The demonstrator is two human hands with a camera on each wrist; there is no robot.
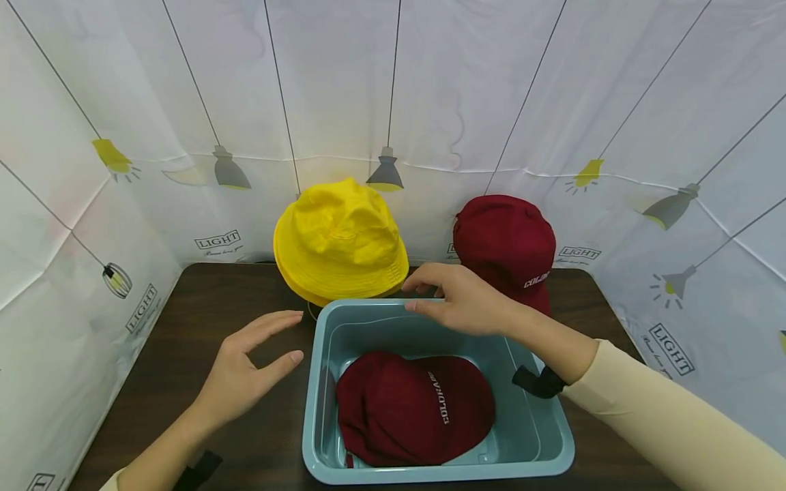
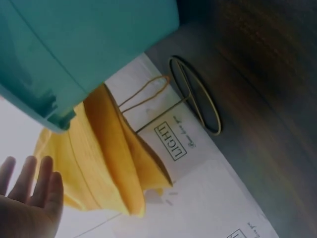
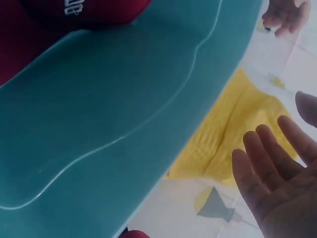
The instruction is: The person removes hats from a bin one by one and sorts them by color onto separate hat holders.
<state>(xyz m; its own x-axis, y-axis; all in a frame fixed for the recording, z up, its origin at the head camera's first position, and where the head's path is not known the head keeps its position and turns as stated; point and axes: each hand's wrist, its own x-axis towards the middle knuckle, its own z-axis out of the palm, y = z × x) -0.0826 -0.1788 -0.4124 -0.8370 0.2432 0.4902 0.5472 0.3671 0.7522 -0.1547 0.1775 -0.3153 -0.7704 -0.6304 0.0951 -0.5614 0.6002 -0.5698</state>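
A yellow bucket hat (image 1: 340, 239) sits on a thin wire stand (image 2: 200, 99) behind the blue-green tub (image 1: 491, 470). My left hand (image 1: 242, 372) is left of the tub, fingers and thumb spread apart with nothing between them. Over the tub's far rim, my right hand (image 1: 454, 296) reaches toward the hat's right side, its fingers relaxed and holding nothing. Inside the tub lies a dark red baseball cap (image 1: 411, 409) with white lettering. In the right wrist view the bucket hat (image 3: 233, 134) shows just beyond my right fingers.
Another dark red cap (image 1: 503, 239) stands raised at the back right, partly behind my right forearm. The dark wooden table (image 1: 166, 389) ends at a white printed curtain (image 1: 344, 88) along the back and sides.
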